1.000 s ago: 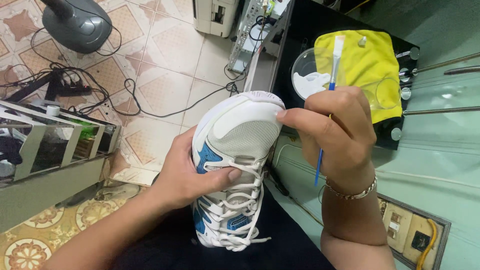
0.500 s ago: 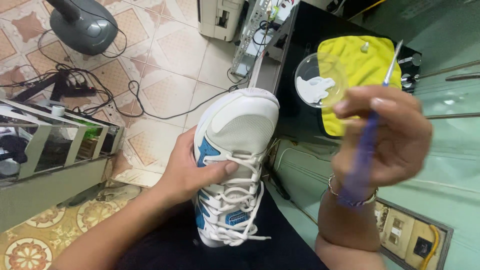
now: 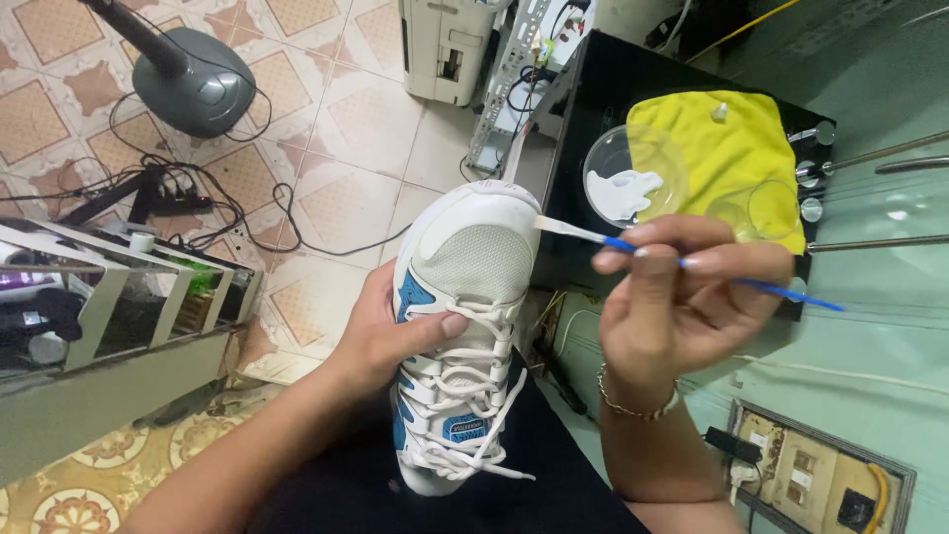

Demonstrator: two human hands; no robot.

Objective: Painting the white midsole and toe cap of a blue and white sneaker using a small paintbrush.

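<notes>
White sneaker (image 3: 465, 326) with blue accents, white laces, frame centre, toe at 12 o'clock. Left hand (image 3: 390, 331) closed around its side, thumb on laces. Right hand (image 3: 682, 297) pinches blue paintbrush (image 3: 682, 262), bristles touching toe. Heel hidden. Clear dish (image 3: 633, 178) at 1 o'clock holds white paint.

Tiled floor (image 3: 336, 188) bears fan base (image 3: 193, 79) and cables (image 3: 237, 213).

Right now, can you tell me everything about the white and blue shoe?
The shoe is a white sneaker with blue side panels, a mesh-looking toe and white laces, the ends hanging loose. It points away from the person, toe up, resting on their dark lap. The left hand holds its side, thumb across the laces. The paintbrush in the right hand touches the toe's edge.
</notes>
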